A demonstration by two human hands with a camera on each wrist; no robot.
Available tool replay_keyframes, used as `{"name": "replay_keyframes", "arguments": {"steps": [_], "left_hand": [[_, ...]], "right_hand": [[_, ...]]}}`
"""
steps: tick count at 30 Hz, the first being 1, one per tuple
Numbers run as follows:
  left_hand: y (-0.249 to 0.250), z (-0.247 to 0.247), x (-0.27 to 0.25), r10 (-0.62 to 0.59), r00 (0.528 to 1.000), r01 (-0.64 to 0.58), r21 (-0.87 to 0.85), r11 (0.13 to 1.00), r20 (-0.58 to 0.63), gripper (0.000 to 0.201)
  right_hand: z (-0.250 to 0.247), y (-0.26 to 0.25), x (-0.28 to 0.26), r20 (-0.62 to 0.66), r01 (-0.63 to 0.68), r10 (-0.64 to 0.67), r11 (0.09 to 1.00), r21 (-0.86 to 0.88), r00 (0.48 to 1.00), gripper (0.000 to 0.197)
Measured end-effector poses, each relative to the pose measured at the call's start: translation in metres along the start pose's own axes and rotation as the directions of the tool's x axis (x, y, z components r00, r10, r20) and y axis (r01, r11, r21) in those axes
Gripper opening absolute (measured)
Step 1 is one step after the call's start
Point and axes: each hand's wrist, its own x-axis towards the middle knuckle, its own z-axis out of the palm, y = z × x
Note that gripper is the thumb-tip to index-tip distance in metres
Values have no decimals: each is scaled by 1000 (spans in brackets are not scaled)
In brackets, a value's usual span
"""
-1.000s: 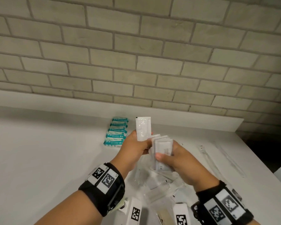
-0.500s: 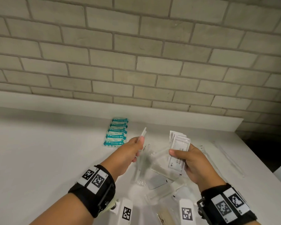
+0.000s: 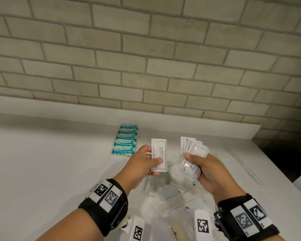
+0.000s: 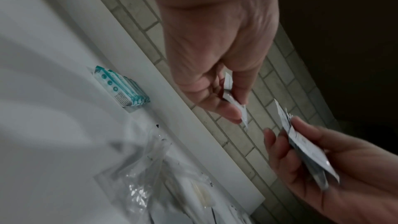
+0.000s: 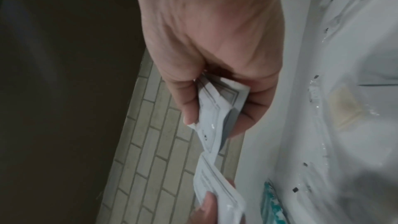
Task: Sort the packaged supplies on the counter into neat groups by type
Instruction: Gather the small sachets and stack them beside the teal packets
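Observation:
My left hand [image 3: 147, 160] pinches a single white shampoo sachet [image 3: 159, 157], held upright above the counter; in the left wrist view the sachet [image 4: 235, 105] shows edge-on between thumb and fingers [image 4: 224, 110]. My right hand [image 3: 198, 164] grips a fanned stack of the same white sachets [image 3: 194, 157], seen from the right wrist as a stack [image 5: 215, 117]. A row of teal-and-white packets [image 3: 126, 140] lies neatly on the counter to the far left of my hands.
Loose clear plastic-wrapped items [image 3: 169, 195] lie in a heap on the white counter [image 3: 42, 162] under my hands. Long thin clear-wrapped sticks [image 3: 247, 166] lie at the right near the counter's edge. A brick wall [image 3: 146, 58] stands behind a low ledge.
My hands have drawn apart. The left hand has turned its sachet from edge-on to face me, and the right hand's stack has fanned out wider.

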Motion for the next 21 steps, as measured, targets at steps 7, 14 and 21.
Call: {"name": "replay_keyframes", "arguments": {"steps": [7,14,21], "left_hand": [[2,22,-4,115,993,-113,75,991,-31,11],[9,26,-7,235,971,-238,59,970,51,26],[1,23,-10,63,941,25,-254,967,333,39]], "right_hand": [[27,-18,1,86,55,-50,997,-58,995,32],[41,-14,0,166,101,-58,959,-264,984,38],[28,-24,-2,406,-121,209,965,-233,890,67]]}}
